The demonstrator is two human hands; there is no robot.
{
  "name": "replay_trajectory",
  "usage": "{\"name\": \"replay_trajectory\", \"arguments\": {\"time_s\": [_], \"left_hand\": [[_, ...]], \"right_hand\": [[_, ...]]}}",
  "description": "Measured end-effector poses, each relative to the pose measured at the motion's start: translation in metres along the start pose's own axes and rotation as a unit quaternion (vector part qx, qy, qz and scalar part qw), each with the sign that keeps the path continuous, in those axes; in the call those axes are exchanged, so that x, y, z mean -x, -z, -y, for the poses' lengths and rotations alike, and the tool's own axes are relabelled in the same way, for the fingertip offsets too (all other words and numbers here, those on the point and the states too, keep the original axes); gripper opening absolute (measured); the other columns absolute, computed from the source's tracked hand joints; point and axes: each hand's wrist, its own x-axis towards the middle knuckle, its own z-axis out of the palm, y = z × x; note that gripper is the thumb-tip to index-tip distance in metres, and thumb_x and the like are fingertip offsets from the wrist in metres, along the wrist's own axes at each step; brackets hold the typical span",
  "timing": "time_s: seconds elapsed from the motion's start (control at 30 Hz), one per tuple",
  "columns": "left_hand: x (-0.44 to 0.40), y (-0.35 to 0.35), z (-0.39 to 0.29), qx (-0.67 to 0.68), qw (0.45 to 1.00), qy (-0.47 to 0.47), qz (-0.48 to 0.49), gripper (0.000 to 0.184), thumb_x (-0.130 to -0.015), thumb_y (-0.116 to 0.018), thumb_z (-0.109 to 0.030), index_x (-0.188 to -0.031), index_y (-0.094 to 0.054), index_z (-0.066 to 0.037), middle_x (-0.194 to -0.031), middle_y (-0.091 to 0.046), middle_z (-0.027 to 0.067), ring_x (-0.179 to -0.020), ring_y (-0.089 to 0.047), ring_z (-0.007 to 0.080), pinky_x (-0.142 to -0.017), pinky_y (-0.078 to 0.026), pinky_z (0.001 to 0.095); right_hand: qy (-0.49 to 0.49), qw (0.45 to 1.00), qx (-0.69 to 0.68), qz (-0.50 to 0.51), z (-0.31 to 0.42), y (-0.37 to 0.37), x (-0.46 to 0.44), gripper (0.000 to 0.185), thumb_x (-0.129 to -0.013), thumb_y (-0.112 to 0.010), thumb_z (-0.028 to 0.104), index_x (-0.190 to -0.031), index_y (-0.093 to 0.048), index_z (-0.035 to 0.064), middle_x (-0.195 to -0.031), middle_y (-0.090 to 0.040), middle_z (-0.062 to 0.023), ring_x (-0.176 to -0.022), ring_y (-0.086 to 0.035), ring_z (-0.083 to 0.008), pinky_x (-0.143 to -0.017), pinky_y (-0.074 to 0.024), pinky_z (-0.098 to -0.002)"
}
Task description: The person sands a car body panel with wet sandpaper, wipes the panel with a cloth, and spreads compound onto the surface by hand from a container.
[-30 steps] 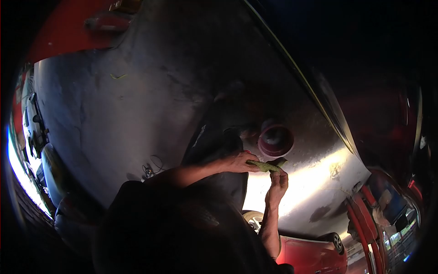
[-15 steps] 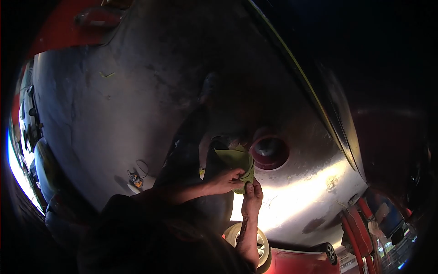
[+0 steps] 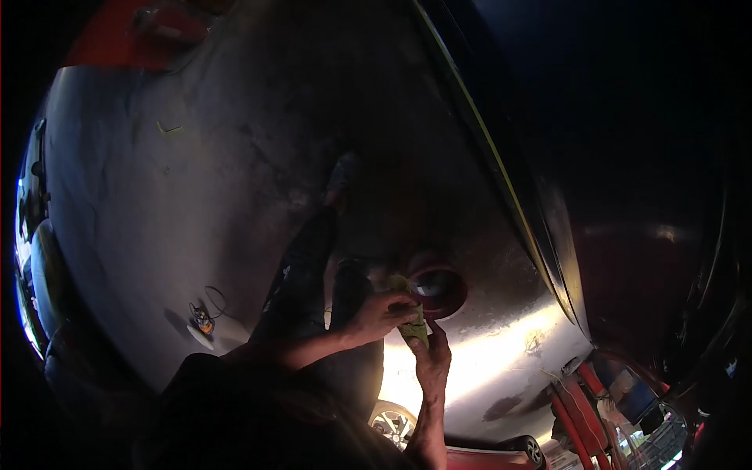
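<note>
Both left hand (image 3: 384, 316) and right hand (image 3: 433, 354) grip a green sheet (image 3: 413, 330) they partly hide.

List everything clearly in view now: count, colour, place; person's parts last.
green sheet: count unclear, green, between the hands
bucket: one, dark red, beyond the hands
corded item: one, orange, floor, left
bent strip: one, yellowish, floor, upper left
edge strip: one, yellow, upper right
wheels: two, pale rims, bottom
car: one, red, bottom
red items: several, red, lower right
floor: one, grey, centre
legs: two, dark, centre
left hand: one, bare, on sheet
right hand: one, bare, on sheet
</note>
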Motion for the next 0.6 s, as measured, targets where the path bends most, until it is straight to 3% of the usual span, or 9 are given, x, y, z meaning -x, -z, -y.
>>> {"name": "replay_trajectory", "arguments": {"time_s": [0.07, 0.17, 0.2, 0.3, 0.33, 0.43, 0.47, 0.57, 0.6], "left_hand": [[-0.006, 0.002, -0.013, -0.017, 1.0, -0.023, -0.003, 0.021, -0.091, -0.068, -0.006, -0.112, -0.068, -0.002, -0.104, -0.071, 0.0062, -0.098, -0.066, 0.0108, -0.086, -0.054, 0.0297], [-0.02, 0.013, -0.02, -0.039, 0.999, -0.024, 0.027, 0.02, -0.092, -0.068, -0.007, -0.111, -0.069, -0.003, -0.103, -0.072, 0.0077, -0.097, -0.067, 0.0122, -0.086, -0.054, 0.0309], [-0.024, 0.015, -0.02, -0.041, 0.998, -0.024, 0.034, 0.019, -0.092, -0.068, -0.009, -0.111, -0.069, -0.003, -0.102, -0.072, 0.0078, -0.097, -0.067, 0.0124, -0.086, -0.054, 0.031], [-0.03, 0.013, -0.021, -0.024, 0.998, -0.04, 0.051, 0.02, -0.094, -0.068, -0.013, -0.112, -0.069, -0.003, -0.103, -0.072, 0.0076, -0.098, -0.067, 0.0127, -0.088, -0.053, 0.0312], [-0.032, 0.013, -0.022, -0.019, 0.998, -0.039, 0.055, 0.022, -0.094, -0.068, -0.014, -0.114, -0.069, -0.004, -0.104, -0.072, 0.0077, -0.099, -0.067, 0.0129, -0.089, -0.053, 0.0311], [-0.04, 0.013, -0.012, 0.01, 0.996, -0.038, 0.08, 0.03, -0.097, -0.066, -0.018, -0.124, -0.065, -0.005, -0.114, -0.07, 0.0076, -0.106, -0.064, 0.0134, -0.095, -0.05, 0.0309], [-0.043, 0.013, -0.008, 0.022, 0.995, -0.039, 0.091, 0.033, -0.099, -0.065, -0.02, -0.128, -0.063, -0.005, -0.118, -0.069, 0.0075, -0.109, -0.063, 0.0136, -0.097, -0.049, 0.0308], [-0.043, 0.008, 0.0, 0.166, 0.978, -0.012, 0.125, 0.043, -0.103, -0.058, -0.027, -0.14, -0.055, -0.006, -0.131, -0.063, 0.0065, -0.118, -0.057, 0.0143, -0.103, -0.044, 0.0311], [-0.041, 0.011, 0.0, 0.13, 0.983, 0.032, 0.126, 0.047, -0.106, -0.052, -0.032, -0.145, -0.05, -0.005, -0.138, -0.059, 0.0078, -0.126, -0.054, 0.0161, -0.107, -0.042, 0.0323]], "right_hand": [[-0.01, 0.996, 0.022, 0.083, 0.026, 0.006, -0.001, 0.03, -0.092, -0.068, 0.02, -0.109, -0.066, -0.0037, -0.087, -0.069, -0.0123, -0.084, -0.064, -0.0152, -0.08, -0.052, -0.0305], [0.004, 0.991, 0.074, 0.107, 0.006, 0.016, -0.01, 0.026, -0.092, -0.069, 0.019, -0.103, -0.065, -0.004, -0.084, -0.067, -0.009, -0.084, -0.063, -0.013, -0.08, -0.052, -0.0286], [-0.041, 0.994, 0.015, 0.099, 0.007, 0.015, -0.011, 0.013, -0.09, -0.073, 0.009, -0.096, -0.065, 0.0018, -0.092, -0.064, -0.0029, -0.089, -0.056, -0.0121, -0.089, -0.0465, -0.0295], [0.002, 0.961, -0.27, 0.059, 0.019, 0.002, -0.012, 0.014, -0.091, -0.074, 0.011, -0.099, -0.065, 0.0037, -0.101, -0.064, -0.0036, -0.097, -0.059, -0.016, -0.097, -0.046, -0.034], [0.01, 0.945, -0.317, 0.081, 0.01, 0.004, -0.014, 0.023, -0.091, -0.073, 0.012, -0.11, -0.065, 0.0024, -0.114, -0.064, -0.0068, -0.108, -0.061, -0.0221, -0.103, -0.0453, -0.0392], [-0.01, 0.929, -0.367, 0.054, -0.017, 0.011, -0.015, 0.037, -0.091, -0.074, 0.015, -0.122, -0.062, 0.0006, -0.124, -0.064, -0.0114, -0.114, -0.061, -0.0241, -0.104, -0.0466, -0.0409], [0.003, 0.899, -0.433, 0.074, -0.023, 0.013, -0.018, 0.045, -0.091, -0.072, 0.013, -0.131, -0.057, -0.0023, -0.129, -0.062, -0.0155, -0.117, -0.061, -0.0283, -0.103, -0.0488, -0.0439], [-0.034, 0.919, -0.392, -0.026, 0.001, 0.025, -0.014, 0.048, -0.089, -0.069, 0.007, -0.133, -0.054, -0.0037, -0.128, -0.062, -0.018, -0.117, -0.061, -0.0315, -0.102, -0.0511, -0.0457], [-0.056, 0.965, -0.236, -0.098, 0.018, 0.035, -0.016, 0.052, -0.086, -0.064, 0.001, -0.136, -0.052, -0.0046, -0.129, -0.062, -0.0193, -0.118, -0.061, -0.0343, -0.101, -0.0521, -0.0474]]}}
